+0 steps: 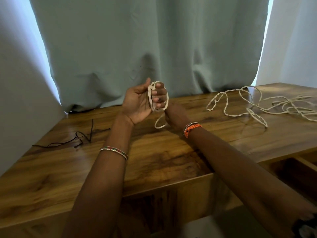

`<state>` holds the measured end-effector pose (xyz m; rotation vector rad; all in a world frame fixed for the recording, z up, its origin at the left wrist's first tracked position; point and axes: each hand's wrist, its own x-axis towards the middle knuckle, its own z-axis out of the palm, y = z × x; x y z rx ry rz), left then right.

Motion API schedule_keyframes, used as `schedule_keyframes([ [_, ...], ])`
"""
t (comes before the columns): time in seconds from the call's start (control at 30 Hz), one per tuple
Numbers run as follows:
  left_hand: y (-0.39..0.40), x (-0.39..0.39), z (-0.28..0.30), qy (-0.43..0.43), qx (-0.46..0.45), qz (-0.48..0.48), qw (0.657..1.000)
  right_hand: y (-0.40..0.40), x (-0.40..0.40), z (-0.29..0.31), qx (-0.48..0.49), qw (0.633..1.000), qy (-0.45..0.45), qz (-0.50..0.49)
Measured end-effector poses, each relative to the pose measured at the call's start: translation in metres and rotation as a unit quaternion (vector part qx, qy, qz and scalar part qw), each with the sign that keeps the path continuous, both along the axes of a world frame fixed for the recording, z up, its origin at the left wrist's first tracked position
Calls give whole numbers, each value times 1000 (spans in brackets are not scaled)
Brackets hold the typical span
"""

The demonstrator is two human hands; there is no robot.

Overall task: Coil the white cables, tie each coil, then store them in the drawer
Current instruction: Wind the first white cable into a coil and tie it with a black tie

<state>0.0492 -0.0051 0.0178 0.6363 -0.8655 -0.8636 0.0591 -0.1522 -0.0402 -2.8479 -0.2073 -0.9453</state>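
Observation:
My left hand [137, 102] is raised palm-up above the wooden desk [51, 169], its fingers curled through a small coil of white cable [151, 98] that wraps around them. One loop of that cable [160, 125] hangs down to the desk. My right hand [175, 115] sits just behind and below the coil, touching it; its fingers are hidden. A second white cable [253, 107] lies loose and tangled on the desk at the right. The open drawer [301, 162] shows at the lower right.
A thin black cord [82, 136] lies on the desk's left side. A pale green curtain [154, 48] hangs right behind the desk. White walls [17, 100] close in on both sides. The desk's front edge runs under my forearms.

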Motion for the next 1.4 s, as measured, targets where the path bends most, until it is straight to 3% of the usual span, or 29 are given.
schedule_keyframes([
  [0.13, 24, 8, 3, -46, -13, 88, 995, 5, -11, -3, -30, 996, -40, 73],
  [0.4, 40, 38, -17, -65, 63, 336, 937, 32, -37, -5, -85, 989, 43, 112],
  [0.6, 30, 46, -28, -78, 110, 414, 900, 49, -69, -6, -100, 986, 46, 124],
  [0.8, 16, 30, -32, -149, 203, 384, 888, 24, -86, 34, -155, 981, -44, 109],
  [0.87, 12, 26, -33, -168, 206, 331, 906, 15, -84, 46, -149, 979, -87, 108],
  [0.97, 13, 27, -29, -119, 209, 274, 931, 1, -67, 54, -95, 982, -140, 84],
  [1.13, 9, 27, -36, -92, 312, 220, 920, -4, -29, 27, -1, 988, -141, 62],
  [1.27, 10, 43, -42, -48, 258, 172, 949, 0, 2, 9, 65, 987, -116, 86],
  [1.4, 16, 78, -44, -46, 247, 147, 957, 5, 39, 11, -33, 987, -114, 112],
])
